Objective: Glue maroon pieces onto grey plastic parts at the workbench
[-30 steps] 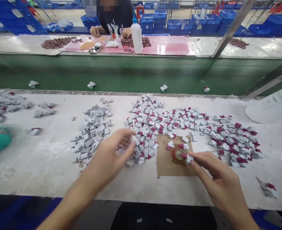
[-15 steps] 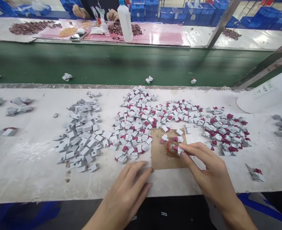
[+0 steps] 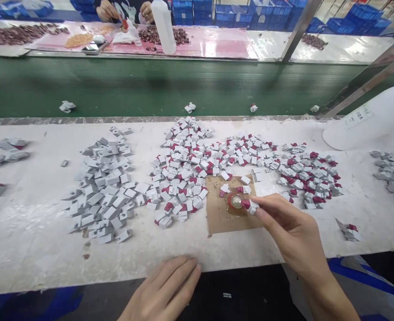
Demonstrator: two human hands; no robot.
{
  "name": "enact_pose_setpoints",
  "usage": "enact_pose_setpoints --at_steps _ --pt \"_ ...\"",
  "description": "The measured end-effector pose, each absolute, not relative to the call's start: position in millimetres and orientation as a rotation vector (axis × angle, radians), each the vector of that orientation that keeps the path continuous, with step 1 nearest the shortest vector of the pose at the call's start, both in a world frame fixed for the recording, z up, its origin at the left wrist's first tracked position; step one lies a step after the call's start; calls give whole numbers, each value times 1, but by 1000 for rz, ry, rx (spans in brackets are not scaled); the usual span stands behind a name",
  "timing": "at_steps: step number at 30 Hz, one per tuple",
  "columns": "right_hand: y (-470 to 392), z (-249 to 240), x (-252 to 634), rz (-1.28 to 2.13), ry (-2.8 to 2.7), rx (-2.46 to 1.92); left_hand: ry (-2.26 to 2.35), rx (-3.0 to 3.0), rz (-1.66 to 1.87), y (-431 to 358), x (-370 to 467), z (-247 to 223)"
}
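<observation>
The right hand (image 3: 292, 232) pinched a small white-and-magenta piece (image 3: 252, 206) between thumb and forefinger, its tip touching the little round glue pot (image 3: 236, 201) that sat on a brown cardboard square (image 3: 217, 218). The left hand (image 3: 170, 290) lay flat and open at the near edge of the worktable (image 3: 33, 249), holding nothing, at about seven o'clock from the pot.

Judging by how the piles lay, the work looked part done. At nine o'clock from the card sat a heap of plain grey pieces (image 3: 103, 191) with no magenta on them. From eleven to two o'clock spread a wide heap of white pieces with magenta tips (image 3: 197, 169), and at three o'clock a further heap of magenta-tipped pieces (image 3: 304, 174). Both kinds were plentiful, so a good share seemed to remain; which heap was the finished one could not be told.

As for containers, the glue pot was the only one close at hand, a shallow red-rimmed dish with a pale shiny pool inside. At twelve o'clock, beyond the green conveyor belt (image 3: 183, 84), stood a white squeeze bottle (image 3: 163, 26), contents hidden, beside another person's hands (image 3: 108, 11). Blue crates (image 3: 237, 11) were stacked behind; what they held could not be seen.
</observation>
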State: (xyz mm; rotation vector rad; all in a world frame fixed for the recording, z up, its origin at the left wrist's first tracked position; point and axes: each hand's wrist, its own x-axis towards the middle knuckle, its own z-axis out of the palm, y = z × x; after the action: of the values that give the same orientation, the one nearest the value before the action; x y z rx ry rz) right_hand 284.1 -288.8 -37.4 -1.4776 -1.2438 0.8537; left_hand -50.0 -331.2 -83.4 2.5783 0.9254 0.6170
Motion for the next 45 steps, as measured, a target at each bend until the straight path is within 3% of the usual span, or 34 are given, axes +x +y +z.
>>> enact_pose_setpoints --at_steps 8,18,27,45 --pt "-283 -39 287 1204 -778 -1258 1070 2492 740 -322 -37 -72" --pt "-279 -24 283 1451 -486 -926 1083 1400 1021 -259 43 -10" --pt "-290 -23 279 1407 -519 -911 979 1171 1035 -253 90 -25" --pt "-301 -28 272 1110 -920 -1163 855 1109 962 -247 89 -23"
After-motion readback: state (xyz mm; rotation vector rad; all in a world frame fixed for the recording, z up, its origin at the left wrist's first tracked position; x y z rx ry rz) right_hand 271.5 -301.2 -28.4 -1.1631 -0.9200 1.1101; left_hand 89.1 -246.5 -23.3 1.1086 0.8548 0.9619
